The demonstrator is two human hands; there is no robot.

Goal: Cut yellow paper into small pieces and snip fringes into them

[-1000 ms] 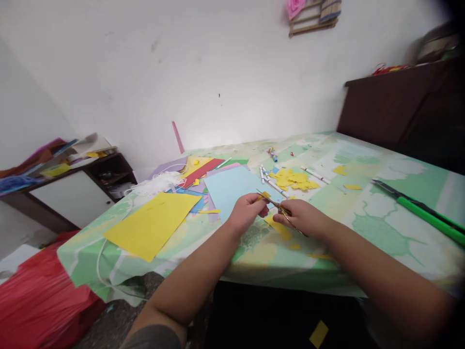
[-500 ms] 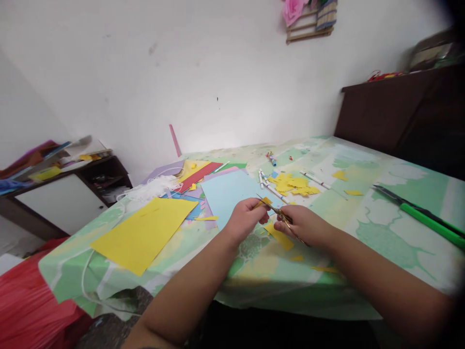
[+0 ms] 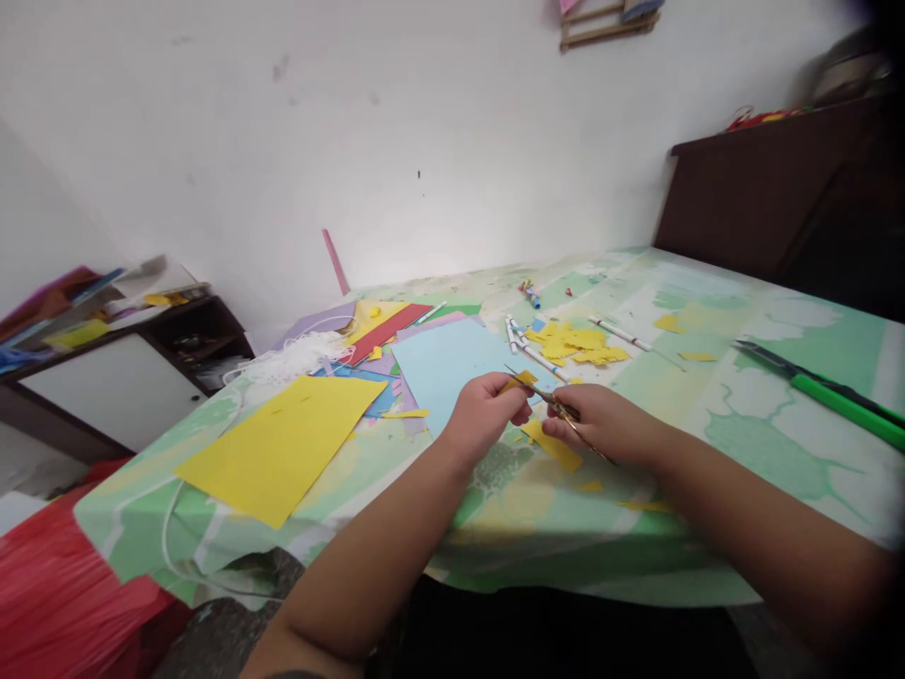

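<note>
My left hand [image 3: 485, 412] pinches a small piece of yellow paper [image 3: 524, 377] above the table. In my right hand [image 3: 594, 422] is a pair of gold-coloured scissors [image 3: 564, 409], its blades pointing left and meeting the paper piece. Below the hands lie a yellow paper strip [image 3: 553, 447] and small yellow scraps. Just behind them a pile of cut yellow paper pieces [image 3: 576, 343] rests beside several white markers [image 3: 537, 355]. A light blue sheet [image 3: 452, 363] extends behind my left hand.
A large yellow sheet [image 3: 287, 443] lies at left, near tangled white string [image 3: 301, 356] and a red sheet [image 3: 388, 334]. Green-handled scissors or cutter [image 3: 841, 401] lies at right on the patterned tablecloth [image 3: 764, 453]. A low cabinet [image 3: 117, 382] stands left, a red plastic bag [image 3: 77, 594] below.
The camera view has tilted down slightly. Both hands stay close together with the scissors at the yellow paper piece, their positions barely different.
</note>
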